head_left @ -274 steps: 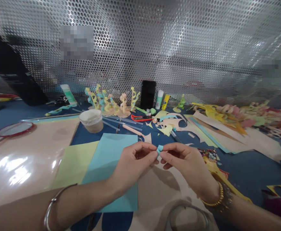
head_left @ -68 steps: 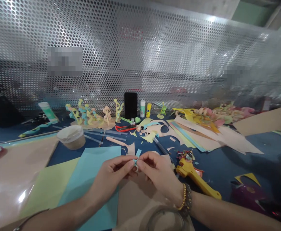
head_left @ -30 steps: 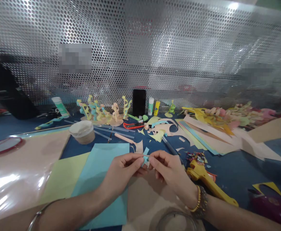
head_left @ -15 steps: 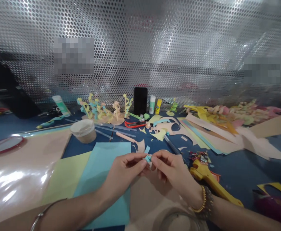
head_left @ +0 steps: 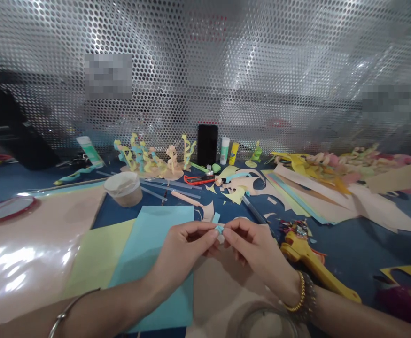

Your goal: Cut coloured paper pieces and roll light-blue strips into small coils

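While one phone (head_left: 207,145) stands behind, two hands (head_left: 187,246) (head_left: 257,246) pinch one blue paper piece (head_left: 219,229).

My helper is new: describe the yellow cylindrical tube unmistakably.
Before the perforated silver metal panel stands a black rectangular phone. Right of it come a white-and-green cylindrical tube, then the yellow cylindrical tube, set apart by colour and looking shorter.

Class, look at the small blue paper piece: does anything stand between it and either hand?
Nothing visible does. The left hand and right hand both appear to touch the small blue paper piece directly.
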`<state>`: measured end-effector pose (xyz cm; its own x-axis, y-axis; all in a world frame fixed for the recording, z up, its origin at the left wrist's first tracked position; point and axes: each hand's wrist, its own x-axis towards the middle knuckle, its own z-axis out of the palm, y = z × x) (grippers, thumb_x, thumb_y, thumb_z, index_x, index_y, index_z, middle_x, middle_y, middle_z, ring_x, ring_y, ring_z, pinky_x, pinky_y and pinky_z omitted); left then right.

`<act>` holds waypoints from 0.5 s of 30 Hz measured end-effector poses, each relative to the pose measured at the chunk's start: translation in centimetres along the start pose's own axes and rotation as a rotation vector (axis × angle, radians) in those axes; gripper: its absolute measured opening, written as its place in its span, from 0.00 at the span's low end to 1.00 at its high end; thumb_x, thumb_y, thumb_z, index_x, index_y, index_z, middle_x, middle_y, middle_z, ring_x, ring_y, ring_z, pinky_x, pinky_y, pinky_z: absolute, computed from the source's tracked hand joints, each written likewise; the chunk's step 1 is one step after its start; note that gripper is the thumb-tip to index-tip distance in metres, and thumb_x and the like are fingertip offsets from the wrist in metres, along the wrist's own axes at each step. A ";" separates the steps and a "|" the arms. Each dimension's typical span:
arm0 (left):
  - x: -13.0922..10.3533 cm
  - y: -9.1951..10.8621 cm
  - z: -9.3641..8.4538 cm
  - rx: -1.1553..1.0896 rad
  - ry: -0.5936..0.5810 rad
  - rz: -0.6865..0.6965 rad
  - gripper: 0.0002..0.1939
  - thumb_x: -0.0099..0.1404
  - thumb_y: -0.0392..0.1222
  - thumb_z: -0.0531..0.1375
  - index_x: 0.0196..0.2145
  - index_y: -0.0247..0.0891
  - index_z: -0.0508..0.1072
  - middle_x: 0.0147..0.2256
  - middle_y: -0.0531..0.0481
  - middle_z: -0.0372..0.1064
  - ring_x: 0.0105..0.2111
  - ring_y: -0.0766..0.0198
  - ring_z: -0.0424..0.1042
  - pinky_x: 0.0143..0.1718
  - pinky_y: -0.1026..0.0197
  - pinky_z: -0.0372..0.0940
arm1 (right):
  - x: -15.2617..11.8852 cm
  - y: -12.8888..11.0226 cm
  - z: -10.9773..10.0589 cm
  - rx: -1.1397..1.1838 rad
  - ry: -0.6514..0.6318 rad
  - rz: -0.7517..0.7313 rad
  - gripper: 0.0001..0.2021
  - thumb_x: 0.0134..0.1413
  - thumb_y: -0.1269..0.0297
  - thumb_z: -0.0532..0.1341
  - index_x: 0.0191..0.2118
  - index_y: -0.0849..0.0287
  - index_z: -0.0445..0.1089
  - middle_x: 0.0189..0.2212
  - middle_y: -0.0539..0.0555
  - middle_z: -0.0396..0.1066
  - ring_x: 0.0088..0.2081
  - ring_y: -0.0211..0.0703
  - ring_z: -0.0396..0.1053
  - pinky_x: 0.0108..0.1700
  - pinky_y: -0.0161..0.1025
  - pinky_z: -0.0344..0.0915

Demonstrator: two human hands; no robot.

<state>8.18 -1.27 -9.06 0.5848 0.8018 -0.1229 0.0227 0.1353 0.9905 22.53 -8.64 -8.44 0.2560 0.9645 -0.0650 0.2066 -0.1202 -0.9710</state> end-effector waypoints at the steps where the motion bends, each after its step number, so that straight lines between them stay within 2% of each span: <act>1: 0.0 -0.1 0.0 -0.004 -0.005 -0.001 0.11 0.56 0.45 0.65 0.36 0.38 0.81 0.24 0.50 0.75 0.23 0.67 0.69 0.26 0.67 0.66 | 0.0 0.0 0.0 0.009 -0.003 0.000 0.11 0.54 0.55 0.57 0.28 0.58 0.66 0.22 0.47 0.64 0.19 0.31 0.56 0.20 0.30 0.56; 6: 0.0 -0.2 -0.2 -0.020 -0.035 -0.013 0.12 0.58 0.47 0.64 0.36 0.39 0.81 0.24 0.50 0.75 0.24 0.67 0.69 0.26 0.67 0.66 | 0.2 -0.1 -0.1 0.032 -0.021 0.019 0.14 0.54 0.53 0.57 0.29 0.59 0.66 0.21 0.47 0.64 0.18 0.31 0.57 0.20 0.30 0.56; 15: 0.1 -0.3 -0.2 -0.034 0.005 -0.024 0.11 0.56 0.46 0.65 0.35 0.37 0.80 0.23 0.51 0.74 0.23 0.68 0.70 0.26 0.67 0.67 | 0.0 0.0 -0.4 -0.056 0.002 0.024 0.14 0.56 0.53 0.56 0.30 0.58 0.68 0.18 0.46 0.62 0.19 0.33 0.57 0.21 0.32 0.56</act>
<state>8.13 -1.10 -9.41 0.5801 0.8012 -0.1471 0.0092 0.1741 0.9847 22.89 -8.70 -8.34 0.2631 0.9608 -0.0874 0.2527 -0.1561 -0.9549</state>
